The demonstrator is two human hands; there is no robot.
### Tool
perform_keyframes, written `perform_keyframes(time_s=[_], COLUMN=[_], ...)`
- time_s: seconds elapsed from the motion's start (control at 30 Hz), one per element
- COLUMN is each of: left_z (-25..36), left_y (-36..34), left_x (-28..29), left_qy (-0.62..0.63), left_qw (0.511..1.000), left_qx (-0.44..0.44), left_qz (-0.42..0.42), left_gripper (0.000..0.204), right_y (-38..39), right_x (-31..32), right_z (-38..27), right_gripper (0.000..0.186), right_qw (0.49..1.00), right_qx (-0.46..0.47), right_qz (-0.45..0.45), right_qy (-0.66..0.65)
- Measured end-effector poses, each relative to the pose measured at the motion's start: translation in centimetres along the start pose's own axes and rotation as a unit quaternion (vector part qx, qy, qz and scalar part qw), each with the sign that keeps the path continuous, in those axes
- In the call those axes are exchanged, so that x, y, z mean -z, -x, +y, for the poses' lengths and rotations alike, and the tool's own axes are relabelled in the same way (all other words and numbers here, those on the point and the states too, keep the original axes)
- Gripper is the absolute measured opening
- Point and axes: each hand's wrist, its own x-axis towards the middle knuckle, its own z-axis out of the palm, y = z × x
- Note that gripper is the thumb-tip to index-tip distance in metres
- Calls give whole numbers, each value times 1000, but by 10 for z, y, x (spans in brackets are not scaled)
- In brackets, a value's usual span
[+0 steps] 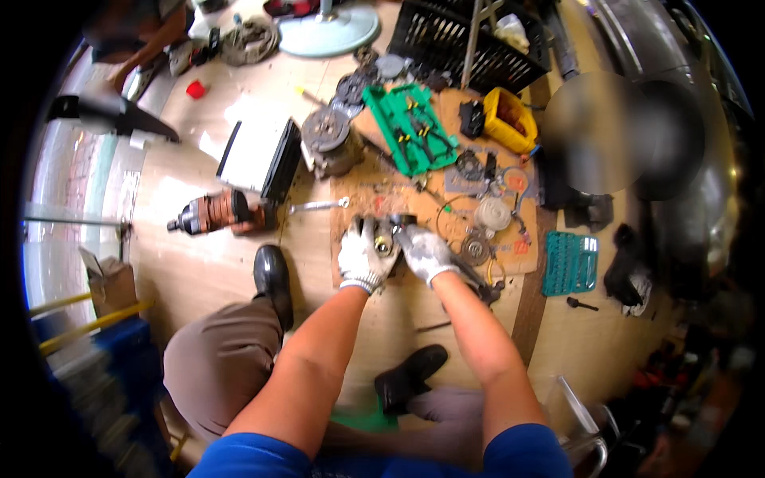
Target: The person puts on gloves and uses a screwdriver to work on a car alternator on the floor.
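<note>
My left hand, in a white knit work glove, is closed around a metal part with a shiny round opening facing up. Close beside it my right hand, gloved the same way, has its fingers closed at a dark round metal piece. Whether the two pieces are joined cannot be made out, since the gloves cover most of them. Both hands are over a worn cardboard sheet. Just left of the hands lies a combination wrench.
Loose machine parts, a green tool tray with pliers and a yellow bin are beyond my hands. A motor-like cylinder and power tool stand leftward. At right lies a teal socket case. Another person's arm shows far left.
</note>
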Motion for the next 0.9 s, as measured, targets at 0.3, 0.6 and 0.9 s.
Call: perform_keyframes(time_s=[0.3,0.6,0.9], left_z=[12,7,11], left_y=[7,9,9], left_x=[9,-2,-3], left_qy=[-25,-11,-12], left_qw=[999,998,998], left_qx=[18,31,35], left_qz=[42,49,48], left_gripper=[59,57,58], right_y=[15,20,19], right_x=[31,26,13], right_z=[-37,-36,-32], right_gripper=[61,61,61], right_qw=[983,982,980], right_qx=[-165,-168,-181], right_qz=[-57,-25,-17], right_qy=[-55,-84,-84])
